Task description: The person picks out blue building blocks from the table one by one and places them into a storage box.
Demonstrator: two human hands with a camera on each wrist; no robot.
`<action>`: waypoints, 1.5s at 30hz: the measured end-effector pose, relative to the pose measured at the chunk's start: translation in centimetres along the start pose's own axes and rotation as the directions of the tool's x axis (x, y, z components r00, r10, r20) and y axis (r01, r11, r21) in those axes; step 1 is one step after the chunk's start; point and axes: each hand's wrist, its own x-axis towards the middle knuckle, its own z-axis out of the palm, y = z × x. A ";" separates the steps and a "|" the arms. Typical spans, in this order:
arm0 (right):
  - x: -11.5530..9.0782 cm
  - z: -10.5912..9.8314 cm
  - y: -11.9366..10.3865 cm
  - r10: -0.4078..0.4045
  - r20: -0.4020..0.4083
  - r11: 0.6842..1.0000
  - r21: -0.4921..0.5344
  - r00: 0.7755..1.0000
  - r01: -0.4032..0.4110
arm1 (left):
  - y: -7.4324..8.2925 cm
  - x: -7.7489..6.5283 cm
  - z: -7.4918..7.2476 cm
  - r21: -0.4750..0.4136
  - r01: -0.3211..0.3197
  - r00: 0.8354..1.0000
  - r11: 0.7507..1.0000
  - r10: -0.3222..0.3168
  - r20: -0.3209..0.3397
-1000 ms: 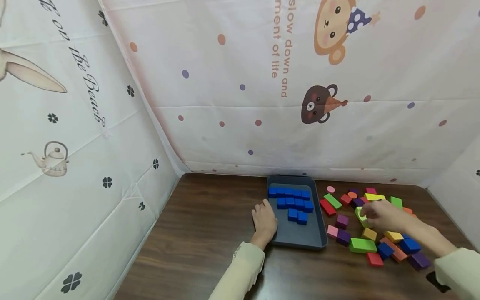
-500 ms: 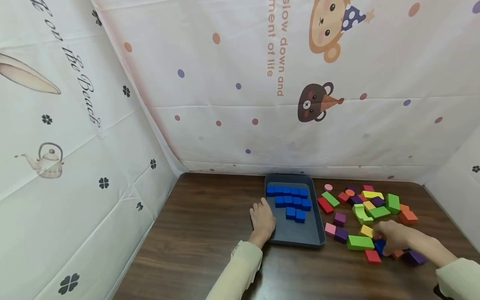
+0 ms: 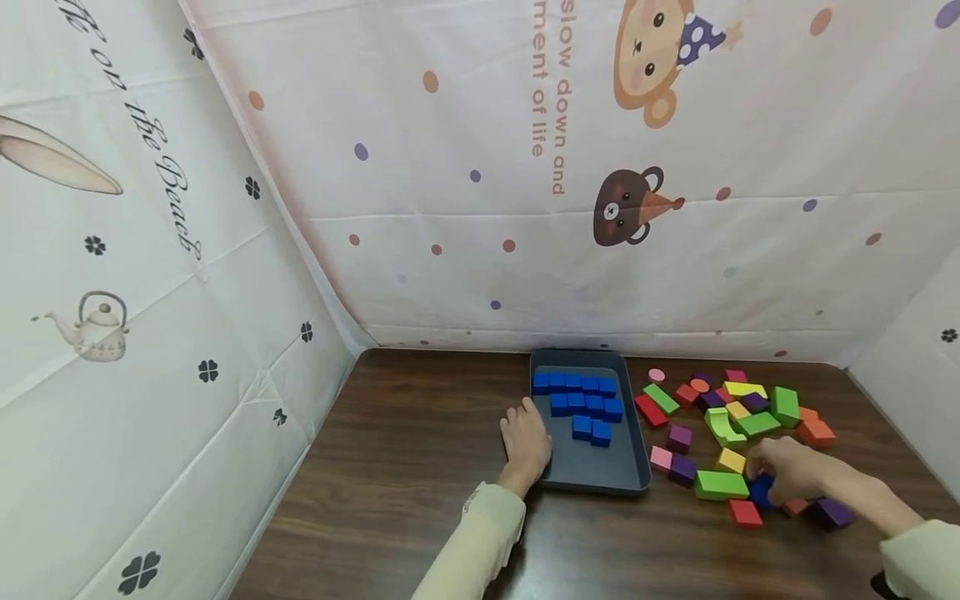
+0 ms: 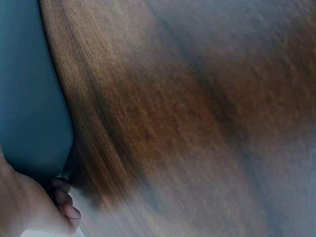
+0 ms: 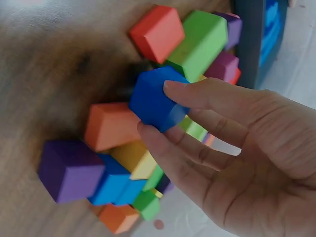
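Observation:
My left hand [image 3: 527, 437] grips the left rim of a dark grey tray [image 3: 592, 472]. In the left wrist view its curled fingertips [image 4: 64, 197] sit against the tray's edge. Blue blocks [image 3: 576, 403] stand in three rows inside the tray. Over to the right, my right hand [image 3: 791, 468] pinches a blue block [image 5: 157, 98] between thumb and fingers, low among the loose blocks. In the right wrist view an orange block [image 5: 111, 126], a green block [image 5: 200, 42] and a red block [image 5: 158, 34] lie close around it.
Many coloured blocks are spread right of the tray, among them a green arch-shaped block [image 3: 722, 428], a purple block [image 3: 834, 513] and a red block [image 3: 745, 513]. Everything stands on a dark wooden table [image 3: 390, 442]. A printed cloth [image 3: 420, 275] hangs behind.
My right hand has moved from above the middle of the loose blocks toward the near side, down to the blue block it now pinches. The left hand stays on the tray rim.

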 end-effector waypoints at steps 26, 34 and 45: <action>1.8 -2.5 -8.2 -0.183 -0.346 0.934 -0.354 0.920 0.052 | 0.0 0.2 0.7 -0.021 0.007 1.000 1.000 -0.008 -0.026; 3.4 -2.2 -11.0 -0.275 -0.432 0.927 -0.356 0.859 0.118 | -0.2 0.3 0.8 -0.012 0.014 0.999 1.000 -0.014 -0.036; 5.4 -1.6 -12.3 -0.300 -0.400 0.905 -0.406 0.866 0.126 | -0.2 0.1 0.5 0.008 0.020 1.000 1.000 -0.019 -0.021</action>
